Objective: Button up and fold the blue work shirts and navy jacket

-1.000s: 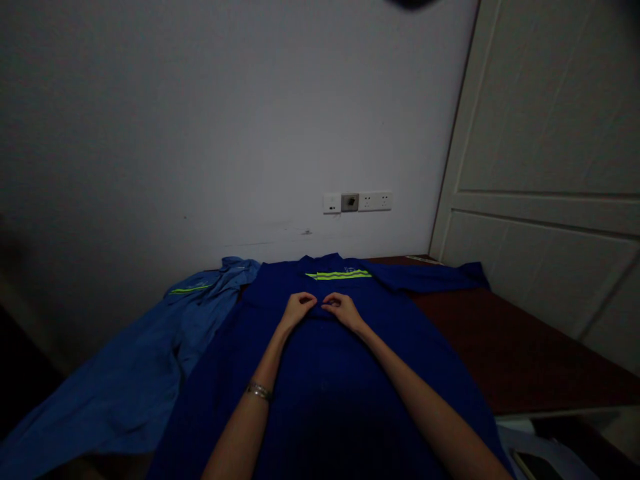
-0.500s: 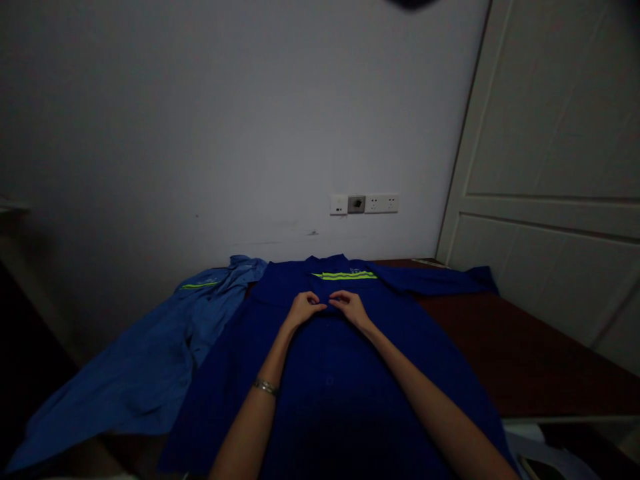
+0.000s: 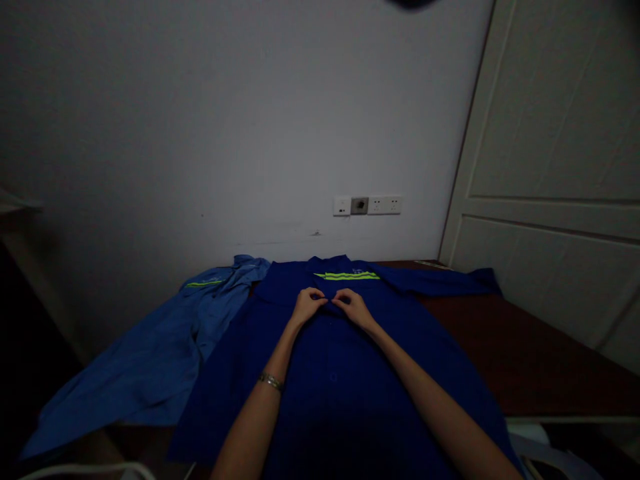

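A dark blue shirt (image 3: 345, 373) with neon yellow-green stripes near its collar lies spread flat on a dark brown table (image 3: 525, 353). My left hand (image 3: 307, 307) and my right hand (image 3: 353, 307) meet at the shirt's front, just below the collar. Both have their fingers curled and pinch the fabric along the placket. A thin bracelet sits on my left wrist. The dim light hides what exactly lies between the fingertips.
A lighter blue shirt (image 3: 145, 360) with a neon stripe lies crumpled to the left, draping off the table. A white wall with a strip of sockets (image 3: 367, 205) stands behind. A white door (image 3: 555, 187) fills the right side.
Both hands stay together at the shirt's placket, with only small finger movements. The view has shifted slightly to the left and downward.
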The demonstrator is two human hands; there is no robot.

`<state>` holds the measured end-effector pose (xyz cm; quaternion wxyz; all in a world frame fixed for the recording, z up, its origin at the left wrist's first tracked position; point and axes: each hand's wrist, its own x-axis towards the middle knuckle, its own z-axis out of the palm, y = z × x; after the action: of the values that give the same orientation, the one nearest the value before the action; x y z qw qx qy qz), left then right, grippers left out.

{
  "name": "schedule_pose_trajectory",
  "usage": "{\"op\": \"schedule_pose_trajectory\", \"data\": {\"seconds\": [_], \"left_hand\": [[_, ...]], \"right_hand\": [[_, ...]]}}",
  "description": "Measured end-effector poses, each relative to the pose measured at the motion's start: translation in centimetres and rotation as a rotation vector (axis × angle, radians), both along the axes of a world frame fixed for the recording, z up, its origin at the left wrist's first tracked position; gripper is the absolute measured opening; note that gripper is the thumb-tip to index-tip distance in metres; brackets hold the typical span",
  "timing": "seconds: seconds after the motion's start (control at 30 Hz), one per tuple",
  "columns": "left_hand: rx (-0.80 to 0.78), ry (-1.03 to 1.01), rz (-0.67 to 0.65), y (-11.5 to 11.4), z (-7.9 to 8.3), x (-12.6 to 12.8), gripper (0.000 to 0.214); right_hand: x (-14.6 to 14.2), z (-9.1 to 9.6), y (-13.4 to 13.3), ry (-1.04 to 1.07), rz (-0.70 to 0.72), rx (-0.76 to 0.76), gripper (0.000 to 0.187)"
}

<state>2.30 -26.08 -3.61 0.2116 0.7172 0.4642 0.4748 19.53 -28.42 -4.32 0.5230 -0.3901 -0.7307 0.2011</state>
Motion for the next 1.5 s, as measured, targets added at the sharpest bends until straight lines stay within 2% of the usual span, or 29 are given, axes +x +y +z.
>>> {"op": "schedule_pose_trajectory", "data": {"seconds": [0.17, 0.3, 0.43, 0.7, 1.13, 1.33, 1.5], "left_hand": [[-0.002, 0.06, -0.024, 0.5, -0.7, -0.2, 0.019], [-0.036, 0.01, -0.026, 0.5, -1.1, 0.2, 0.027], [-0.07, -0.091, 0.013, 0.3, -1.1, 0.8, 0.022], [-0.068, -0.083, -0.057, -0.2, -0.8, 0.8, 0.015], [-0.068, -0.043, -0.132, 0.3, -0.5, -0.1, 0.019], [-0.024, -0.074, -0.117, 0.3, -0.6, 0.2, 0.016], [0.025, -0.094, -0.072, 0.4, -0.9, 0.6, 0.011]], "right_hand": [[0.1, -0.4, 0.5, 0.014, -0.011, 0.042, 0.014], [0.0, -1.1, 1.1, 0.036, -0.026, 0.035, 0.014], [-0.1, -1.3, 1.2, 0.021, -0.048, 0.048, 0.014], [0.5, -0.3, 0.5, -0.144, 0.0, 0.139, 0.01], [0.0, -0.3, 0.2, -0.133, -0.101, 0.057, 0.012], [0.0, 0.6, -1.6, -0.275, -0.198, 0.178, 0.013], [0.0, 0.5, -1.6, -0.271, -0.176, 0.206, 0.021]]}}
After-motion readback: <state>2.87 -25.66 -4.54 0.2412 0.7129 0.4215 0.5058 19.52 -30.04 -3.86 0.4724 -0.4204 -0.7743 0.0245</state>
